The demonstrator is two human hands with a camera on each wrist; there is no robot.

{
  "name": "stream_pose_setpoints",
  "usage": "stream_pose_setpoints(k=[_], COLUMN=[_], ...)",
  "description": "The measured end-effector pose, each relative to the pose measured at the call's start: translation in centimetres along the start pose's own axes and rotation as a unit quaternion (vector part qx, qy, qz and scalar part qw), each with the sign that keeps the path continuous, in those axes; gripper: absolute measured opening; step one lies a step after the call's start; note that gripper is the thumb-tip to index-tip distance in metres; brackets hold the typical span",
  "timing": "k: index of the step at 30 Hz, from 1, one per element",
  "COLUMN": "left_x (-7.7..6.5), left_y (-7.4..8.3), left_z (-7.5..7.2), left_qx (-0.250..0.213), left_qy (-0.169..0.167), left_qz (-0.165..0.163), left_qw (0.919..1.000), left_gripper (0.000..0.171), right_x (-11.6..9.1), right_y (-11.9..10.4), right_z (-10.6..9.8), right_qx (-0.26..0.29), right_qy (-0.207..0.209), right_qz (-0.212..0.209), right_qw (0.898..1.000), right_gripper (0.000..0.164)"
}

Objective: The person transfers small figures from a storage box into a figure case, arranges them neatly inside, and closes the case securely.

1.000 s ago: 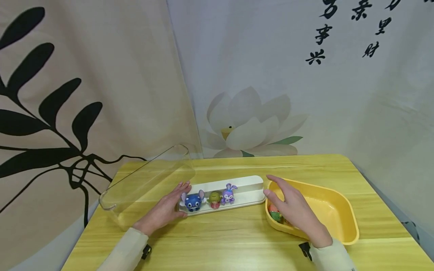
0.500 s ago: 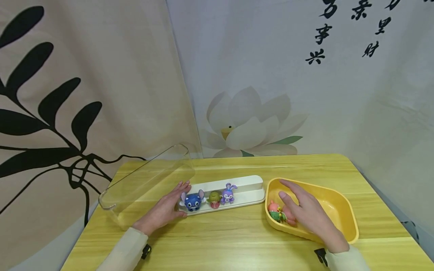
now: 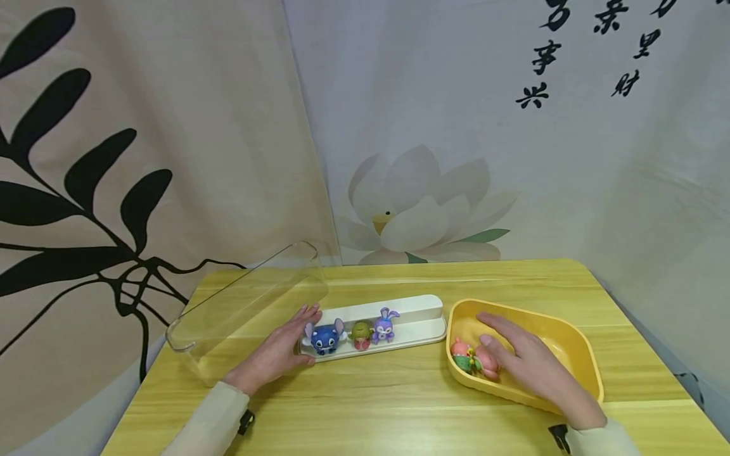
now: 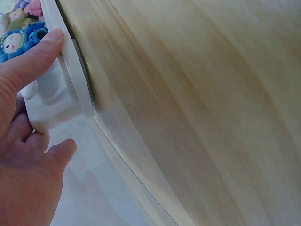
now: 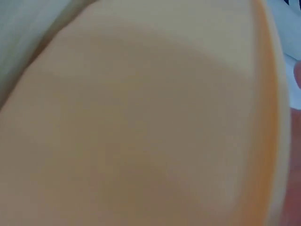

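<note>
My left hand (image 3: 276, 351) holds the left end of a long white stepped display base (image 3: 424, 329), thumb at the front edge and fingers toward the back. On its lower step stand three small figurines: a blue big-eared one (image 3: 324, 341), an olive-green one (image 3: 360, 332) and a purple rabbit (image 3: 383, 327). My right hand (image 3: 538, 367) hovers over the yellow tray (image 3: 577, 354), fingers loosely extended and holding nothing. At the tray's left end, just beside those fingertips, lie a pink-and-green figurine (image 3: 463, 360) and a pink figurine (image 3: 487, 362). The tray's wall fills the right wrist view.
A clear plastic cover (image 3: 245, 304) stands at the table's left, behind my left hand. The wooden table (image 3: 365, 405) runs beneath everything, and a printed curtain (image 3: 422, 126) hangs behind its back edge.
My right hand has moved right, away from the base and farther over the yellow tray, uncovering the pink figurines. The left hand and the base keep their place.
</note>
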State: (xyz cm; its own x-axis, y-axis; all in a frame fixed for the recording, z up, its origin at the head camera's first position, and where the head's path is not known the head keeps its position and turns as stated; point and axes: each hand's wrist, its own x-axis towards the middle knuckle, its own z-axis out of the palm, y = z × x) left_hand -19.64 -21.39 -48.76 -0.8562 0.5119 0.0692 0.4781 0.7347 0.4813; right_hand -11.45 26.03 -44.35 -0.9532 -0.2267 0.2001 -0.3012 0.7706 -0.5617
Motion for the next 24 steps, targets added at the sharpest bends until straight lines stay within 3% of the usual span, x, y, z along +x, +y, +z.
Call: stream_pose_setpoints(k=[11,24], left_x=[0.0,0.0], left_y=[-0.1,0.0], left_z=[0.0,0.0], left_qx=[0.001,-0.002], left_qy=[-0.001,-0.005], left_qz=[-0.002,-0.008], left_qw=[1.0,1.0], left_gripper=[0.097,0.096], right_x=[-0.9,-0.7], right_y=[0.8,1.5], right_z=[0.3,0.5], right_qx=[-0.003,-0.003], right_qy=[-0.028,-0.091], right_qz=[-0.014,0.005], right_qw=[1.0,0.996], right_gripper=[0.036,0.043])
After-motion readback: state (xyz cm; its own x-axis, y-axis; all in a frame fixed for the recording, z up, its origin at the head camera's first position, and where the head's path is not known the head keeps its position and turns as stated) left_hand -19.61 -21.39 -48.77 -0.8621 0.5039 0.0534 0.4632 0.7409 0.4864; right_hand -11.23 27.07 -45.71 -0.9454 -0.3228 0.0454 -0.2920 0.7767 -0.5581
